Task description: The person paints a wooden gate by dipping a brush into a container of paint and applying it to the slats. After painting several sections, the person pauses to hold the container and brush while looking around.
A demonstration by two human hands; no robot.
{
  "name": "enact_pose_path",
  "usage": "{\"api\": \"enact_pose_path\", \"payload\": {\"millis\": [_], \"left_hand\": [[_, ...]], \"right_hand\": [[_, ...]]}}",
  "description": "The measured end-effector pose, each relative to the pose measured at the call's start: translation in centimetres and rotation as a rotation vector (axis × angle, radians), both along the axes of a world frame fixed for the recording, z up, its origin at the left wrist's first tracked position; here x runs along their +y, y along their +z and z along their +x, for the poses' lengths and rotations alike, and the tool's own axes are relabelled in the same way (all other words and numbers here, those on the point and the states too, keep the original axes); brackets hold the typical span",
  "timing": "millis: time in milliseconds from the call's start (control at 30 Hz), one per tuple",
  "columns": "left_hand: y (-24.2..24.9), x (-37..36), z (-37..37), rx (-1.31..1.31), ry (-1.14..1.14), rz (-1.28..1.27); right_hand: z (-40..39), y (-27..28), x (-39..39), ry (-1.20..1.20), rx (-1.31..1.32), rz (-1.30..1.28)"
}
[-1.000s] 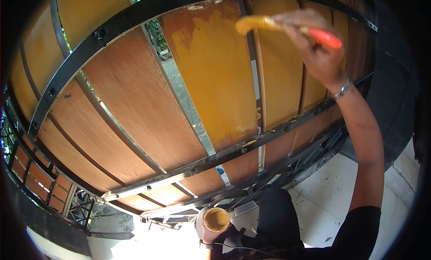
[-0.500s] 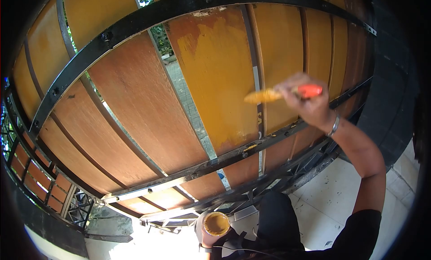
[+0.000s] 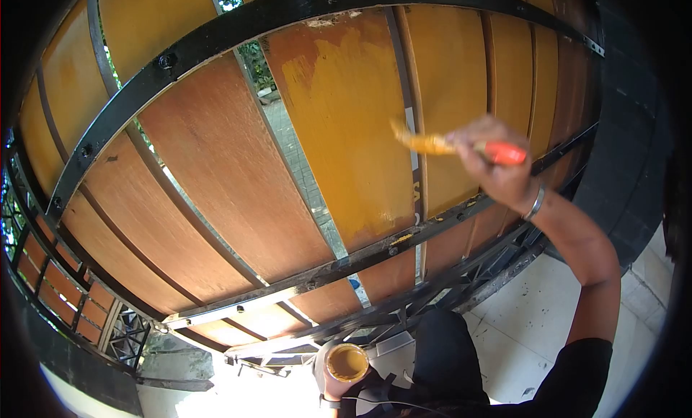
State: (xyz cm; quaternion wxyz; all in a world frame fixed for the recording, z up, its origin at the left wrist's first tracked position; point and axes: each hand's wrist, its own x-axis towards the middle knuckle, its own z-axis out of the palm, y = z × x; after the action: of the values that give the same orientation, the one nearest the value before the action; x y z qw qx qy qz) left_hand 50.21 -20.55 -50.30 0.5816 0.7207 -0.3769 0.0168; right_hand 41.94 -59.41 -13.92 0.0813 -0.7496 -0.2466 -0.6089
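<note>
My right hand (image 3: 497, 162) is closed round a paintbrush (image 3: 504, 152) with a red-orange handle. The brush's yellow-coated bristles bend upward at the tip, against the right side of a board (image 3: 346, 129) covered mostly in mustard-yellow paint. Reddish-brown surface shows along that board's top and, thinly, at its bottom edge. Low in the view, my left hand (image 3: 328, 382) is wrapped round a small round tub of mustard-yellow paint (image 3: 347, 362), held upright with its mouth facing up.
Black metal bars (image 3: 267, 18) with bolts cross the slatted gate. Left of the wet board stand bare reddish-brown boards (image 3: 231, 158); yellow ones (image 3: 450, 93) are to its right. Yellow paint spots the lower bar (image 3: 400, 239). My knee (image 3: 447, 353) is above pale floor tiles (image 3: 512, 339).
The bristles have flipped from pointing left to curving upward at the tip. My right hand has shifted slightly right and turned the handle; my left hand stays put with the tub.
</note>
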Motion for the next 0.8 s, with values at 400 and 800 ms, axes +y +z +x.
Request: {"api": "enact_pose_path", "payload": {"millis": [400,800], "left_hand": [[0.7,0.0,-0.5,0.030,0.007,0.104],[-0.1,-0.5,-0.3,0.074,-0.028,0.055]], "right_hand": [[-0.1,1.2,-0.2,-0.053,0.048,-0.321],[0.8,-11.2,1.5,0.131,0.250,-0.426]]}}
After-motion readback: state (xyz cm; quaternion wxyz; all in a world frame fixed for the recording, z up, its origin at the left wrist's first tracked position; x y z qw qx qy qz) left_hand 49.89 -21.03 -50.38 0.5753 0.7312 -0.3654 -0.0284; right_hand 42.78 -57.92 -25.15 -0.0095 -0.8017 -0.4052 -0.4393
